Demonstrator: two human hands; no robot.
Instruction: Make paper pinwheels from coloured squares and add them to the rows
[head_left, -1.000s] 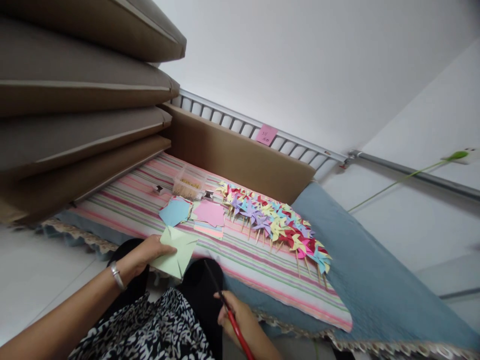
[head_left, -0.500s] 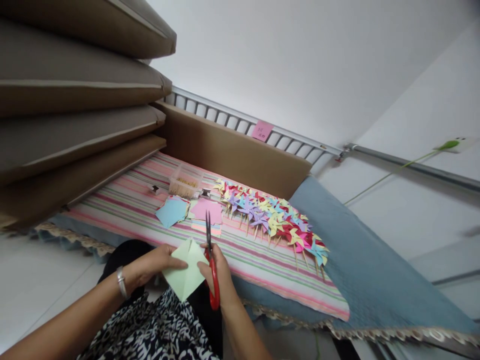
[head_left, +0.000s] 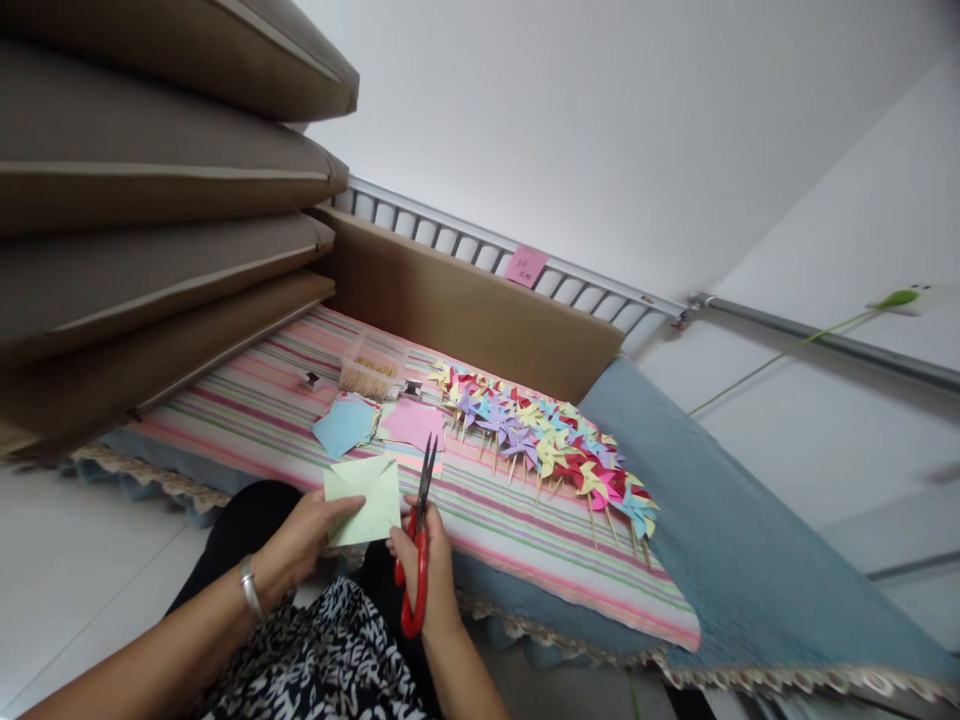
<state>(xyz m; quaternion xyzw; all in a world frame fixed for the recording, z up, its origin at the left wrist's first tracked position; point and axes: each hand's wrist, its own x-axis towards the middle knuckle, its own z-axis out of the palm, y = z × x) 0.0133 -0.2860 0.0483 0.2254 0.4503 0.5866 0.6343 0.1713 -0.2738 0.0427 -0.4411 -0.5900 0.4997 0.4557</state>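
My left hand (head_left: 304, 535) pinches a pale green square of paper (head_left: 365, 498) by its lower left part and holds it above my lap. My right hand (head_left: 421, 565) grips red-handled scissors (head_left: 416, 545), their blades slightly apart and pointing up just right of the paper's edge. A silver bracelet sits on my left wrist. In front lies a striped cloth (head_left: 525, 540) with a pile of blue, pink and green paper squares (head_left: 382, 425) and a long row of small paper pinwheels on sticks (head_left: 547, 450).
A clear plastic box of sticks (head_left: 367, 372) stands behind the paper pile. Stacked brown cushions (head_left: 150, 230) fill the left. A cardboard panel (head_left: 480, 315) and metal rail with a pink note (head_left: 525, 266) run along the back. Blue quilt (head_left: 720, 560) lies right.
My right hand brought the scissors up from my lap to the paper's right edge. The green paper was turned in my left hand, from a point-up diamond to a flatter square.
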